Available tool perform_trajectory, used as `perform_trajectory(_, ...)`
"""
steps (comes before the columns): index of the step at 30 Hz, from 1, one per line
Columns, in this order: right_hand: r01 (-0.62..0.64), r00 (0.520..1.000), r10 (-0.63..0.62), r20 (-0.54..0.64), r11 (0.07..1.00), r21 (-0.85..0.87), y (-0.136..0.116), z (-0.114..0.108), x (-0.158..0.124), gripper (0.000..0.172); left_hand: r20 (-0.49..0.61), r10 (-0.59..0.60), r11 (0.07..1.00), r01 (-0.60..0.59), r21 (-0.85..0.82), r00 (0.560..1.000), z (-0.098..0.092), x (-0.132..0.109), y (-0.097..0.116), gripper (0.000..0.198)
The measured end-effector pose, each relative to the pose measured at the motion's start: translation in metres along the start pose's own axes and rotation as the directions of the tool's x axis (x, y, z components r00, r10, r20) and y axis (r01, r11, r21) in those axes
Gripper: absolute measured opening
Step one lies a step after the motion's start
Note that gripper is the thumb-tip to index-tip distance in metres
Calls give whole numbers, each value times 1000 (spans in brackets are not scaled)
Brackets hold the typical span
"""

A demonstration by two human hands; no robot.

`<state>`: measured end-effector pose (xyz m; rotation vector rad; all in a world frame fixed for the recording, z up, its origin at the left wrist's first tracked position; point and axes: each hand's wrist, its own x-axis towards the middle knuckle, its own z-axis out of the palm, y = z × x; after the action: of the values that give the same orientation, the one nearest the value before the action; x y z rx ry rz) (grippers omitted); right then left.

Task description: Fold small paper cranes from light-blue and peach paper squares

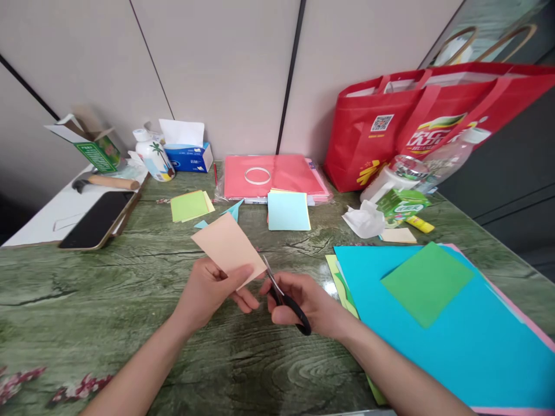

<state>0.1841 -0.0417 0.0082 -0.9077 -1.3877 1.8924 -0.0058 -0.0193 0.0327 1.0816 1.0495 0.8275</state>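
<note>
A small peach sheet of paper (228,245) is pinched in my left hand (214,289), thumb on top, tilted above the table. My right hand (303,297) holds a pair of scissors (284,297) with black handles, fingers wrapped round the grips. The metal blades point up and away, right at the paper's right corner. Whether they touch or cut the paper I cannot tell. Just beyond the sheet lie blue paper scraps (234,209). A stack of light blue square sheets (288,211) rests farther back.
Green-yellow sheets (189,205), a phone (99,219) and a hammer (108,181) are at left. Behind stand a bottle (154,155), a tissue box (189,157) and a red paper pack (281,173) bearing a white ring (258,168). Large blue paper (433,364) and a red bag (355,138) occupy the right.
</note>
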Motion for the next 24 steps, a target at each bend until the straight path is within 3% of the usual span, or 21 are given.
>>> perform_trajectory(24,17,999,-21,-45,996,-88,0,3,1,37,-12,-32,998,33,56,999,0,-1,5,23)
